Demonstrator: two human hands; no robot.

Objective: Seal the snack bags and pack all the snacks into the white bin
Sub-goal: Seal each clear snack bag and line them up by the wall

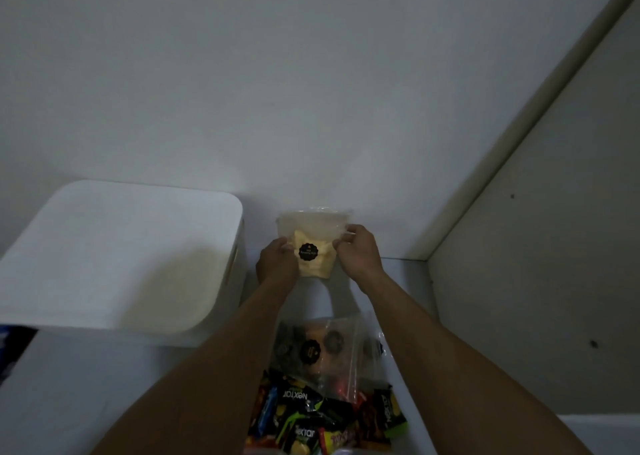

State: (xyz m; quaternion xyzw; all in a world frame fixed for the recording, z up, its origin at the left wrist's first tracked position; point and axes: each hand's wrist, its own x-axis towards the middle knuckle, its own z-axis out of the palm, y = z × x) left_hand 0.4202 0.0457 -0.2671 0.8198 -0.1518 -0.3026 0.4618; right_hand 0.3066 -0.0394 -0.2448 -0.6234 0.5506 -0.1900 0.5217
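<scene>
Our hands lift a clear snack bag by the wall

Our left hand (277, 260) and right hand (358, 252) pinch the clear bag (313, 243) of pale chips beside the white bin (121, 257).

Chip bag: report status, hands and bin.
Left hand, right hand pinch chip bag sides, held upright. White bin at left. Snack pile near, unpacked. Nothing blocking.

Bin (237, 246) at left, on the shelf surface (104, 385), backed by the wall (311, 90). Just right of the bin, far centre: snack bag (313, 246), upright, close before the wall, gripped between left hand (277, 264) at its left edge and right hand (358, 250) at its right edge. Nearer, between the forearms: second bag (318, 350), lying flat. Nearest, touching it: pile of wrapped snacks (325, 420). Side panel (536, 281) at right.
</scene>
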